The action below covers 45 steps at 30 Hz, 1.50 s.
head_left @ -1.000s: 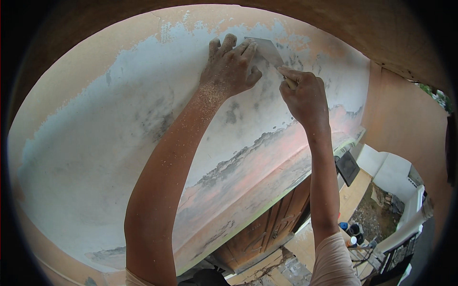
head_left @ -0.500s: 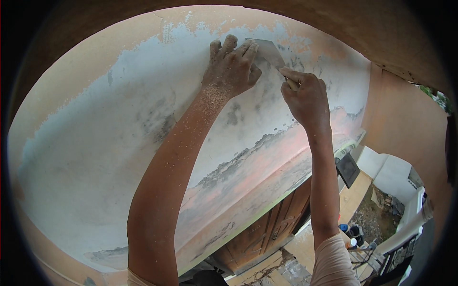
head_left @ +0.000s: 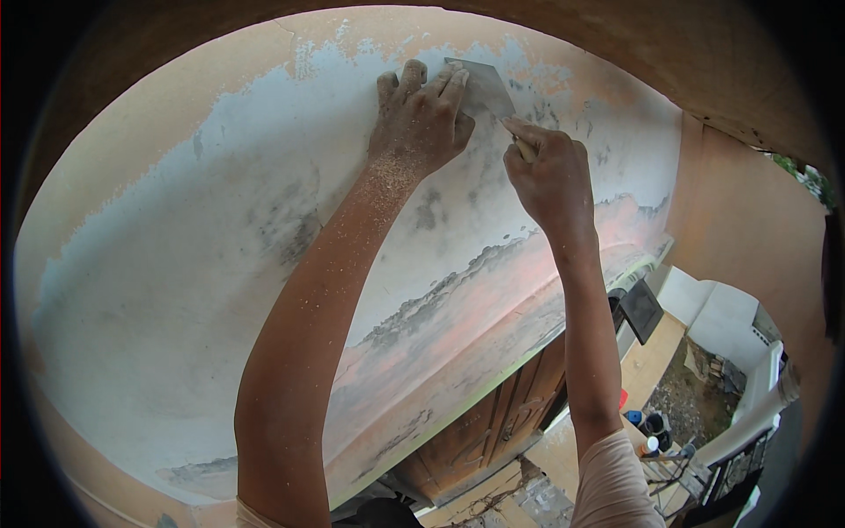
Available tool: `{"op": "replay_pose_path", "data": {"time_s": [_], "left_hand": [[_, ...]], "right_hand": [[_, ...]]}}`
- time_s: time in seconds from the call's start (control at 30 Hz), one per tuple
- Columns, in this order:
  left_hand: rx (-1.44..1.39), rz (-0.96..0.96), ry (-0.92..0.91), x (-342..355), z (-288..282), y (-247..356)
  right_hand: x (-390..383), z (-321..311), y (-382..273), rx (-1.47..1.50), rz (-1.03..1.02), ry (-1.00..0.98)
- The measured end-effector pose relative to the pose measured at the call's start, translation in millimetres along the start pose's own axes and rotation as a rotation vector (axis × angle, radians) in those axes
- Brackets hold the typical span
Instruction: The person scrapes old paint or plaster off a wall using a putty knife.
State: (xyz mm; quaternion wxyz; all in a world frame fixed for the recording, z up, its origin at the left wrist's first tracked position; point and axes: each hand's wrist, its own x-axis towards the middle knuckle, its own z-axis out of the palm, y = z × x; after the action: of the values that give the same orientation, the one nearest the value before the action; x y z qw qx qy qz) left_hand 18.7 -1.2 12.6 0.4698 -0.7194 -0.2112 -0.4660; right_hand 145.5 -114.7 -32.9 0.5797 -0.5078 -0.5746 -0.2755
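Note:
My left hand (head_left: 421, 119) is up on the peeling white wall (head_left: 176, 290), fingers bent and apart, with the index and middle fingertips pressed on the left part of a wide metal scraper blade (head_left: 482, 88). To its right, my right hand (head_left: 550, 176) is closed round the scraper's light handle (head_left: 525, 148), thumb and forefinger pointing toward the blade. The blade lies against the wall just below the ragged upper edge where peach paint (head_left: 246, 48) meets white. Pale dust covers my left wrist and fingers.
A ledge (head_left: 440, 378) with pink patches runs below, above a wooden door (head_left: 475, 427). A dark rectangular fixture (head_left: 642, 311) hangs at the right. Far below are buckets (head_left: 653, 425), a metal ladder-like frame (head_left: 709, 480) and a white low wall (head_left: 731, 326). A brown overhang (head_left: 616, 35) arches overhead.
Both hands and the scraper have shifted slightly up and to the left since half a second ago, the right hand a little more than the left. The grip looks the same.

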Motion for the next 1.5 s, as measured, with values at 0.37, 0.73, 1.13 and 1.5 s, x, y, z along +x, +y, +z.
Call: {"op": "replay_pose_path", "data": {"time_s": [0.37,0.73,1.13,1.5], "left_hand": [[0.021,-0.011,-0.037,-3,3,-1],[-0.008,-0.052,-0.02,-4,0,-1],[-0.059,-0.086,0.076,-5,0,2],[0.0,-0.019,-0.042,-5,2,0]], "right_hand": [[-1,1,-3,0.02,0.021,-0.037],[-2,-5,-11,-0.023,0.03,-0.058],[-5,4,-4,0.005,0.009,-0.038],[-3,1,-2,0.012,0.029,-0.05]]}}
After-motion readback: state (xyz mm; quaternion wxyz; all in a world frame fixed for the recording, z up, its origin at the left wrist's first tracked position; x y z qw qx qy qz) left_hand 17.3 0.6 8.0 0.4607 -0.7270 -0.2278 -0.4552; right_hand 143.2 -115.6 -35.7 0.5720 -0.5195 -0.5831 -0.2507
